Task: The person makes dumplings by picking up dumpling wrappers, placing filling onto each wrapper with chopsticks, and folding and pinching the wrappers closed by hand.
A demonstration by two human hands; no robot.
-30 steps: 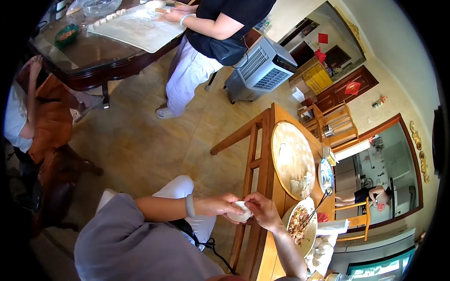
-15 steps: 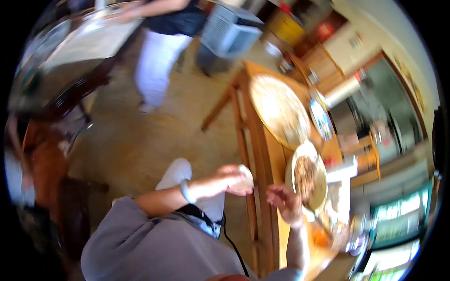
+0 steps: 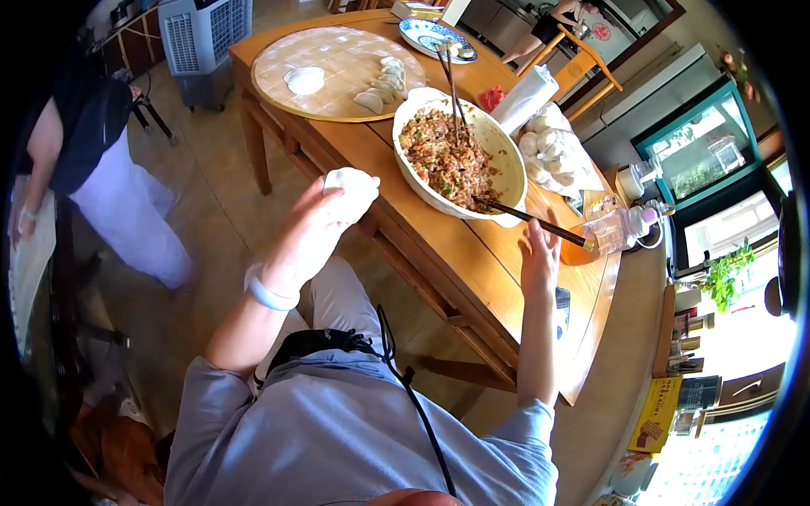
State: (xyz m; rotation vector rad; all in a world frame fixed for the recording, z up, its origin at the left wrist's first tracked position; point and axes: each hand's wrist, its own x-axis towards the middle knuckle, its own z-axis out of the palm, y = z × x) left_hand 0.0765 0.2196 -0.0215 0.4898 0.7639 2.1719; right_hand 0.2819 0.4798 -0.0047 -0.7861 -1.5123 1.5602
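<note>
A round white dumpling wrapper [image 3: 350, 187] lies across the fingers of my left hand [image 3: 316, 223], which is closed under it and held off the table's near edge. My right hand [image 3: 538, 257] is at the right of the bowl, fingers apart and slightly curled. Its fingertips are at the dark chopsticks [image 3: 553, 226] that slant over the bowl's rim; I see no firm grip on them. The large cream bowl [image 3: 510, 173] holds minced filling [image 3: 443, 156] with green bits. Another pair of chopsticks [image 3: 451, 80] stands in the filling.
A floured round board [image 3: 337, 105] carries a white wrapper [image 3: 304, 80] and several folded dumplings [image 3: 388, 83]. Behind are a blue-and-white plate [image 3: 422, 35], a paper roll [image 3: 525, 97] and a bag of white balls [image 3: 553, 152]. A jug [image 3: 616, 228] stands right. Another person [image 3: 126, 185] is at left.
My view has swung round, bringing the table nearer the middle. My right hand has moved from beside the bowl to the chopsticks at its rim. My left hand still holds the wrapper.
</note>
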